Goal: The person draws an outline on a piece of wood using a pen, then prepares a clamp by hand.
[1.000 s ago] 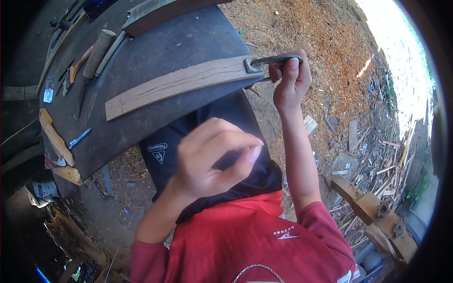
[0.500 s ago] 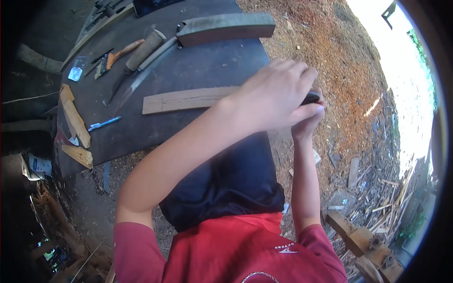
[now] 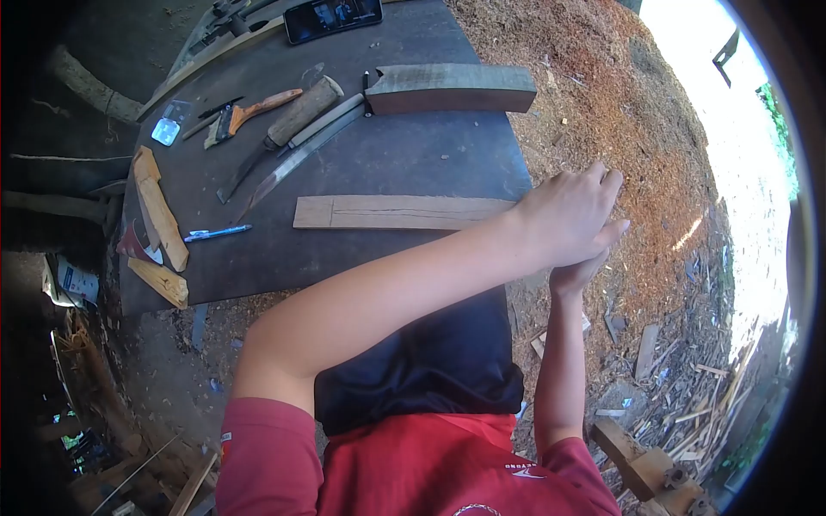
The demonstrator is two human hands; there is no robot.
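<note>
My left hand point(image 3: 570, 217) reaches across to the right, past the table's edge, with its fingers curled closed. Just below and partly behind it is my right hand point(image 3: 578, 273), its fingers mostly covered. The two hands are together; whatever lies between them is hidden. A flat wooden strip point(image 3: 387, 211) with dark pencil-like lines rests on the dark table point(image 3: 258, 267), its right end passing behind my left wrist.
A thick wooden block point(image 3: 452, 90), a wooden-handled chisel point(image 3: 301, 112), a brush point(image 3: 258, 105) and a phone point(image 3: 334, 17) lie farther back. At left are a blue pen point(image 3: 217, 232) and wood pieces point(image 3: 157, 206). Wood shavings point(image 3: 637, 129) cover the ground at right.
The view has shifted, so the table appears lower and farther right, with more of the phone showing. The dark object seen between my hands earlier is now hidden.
</note>
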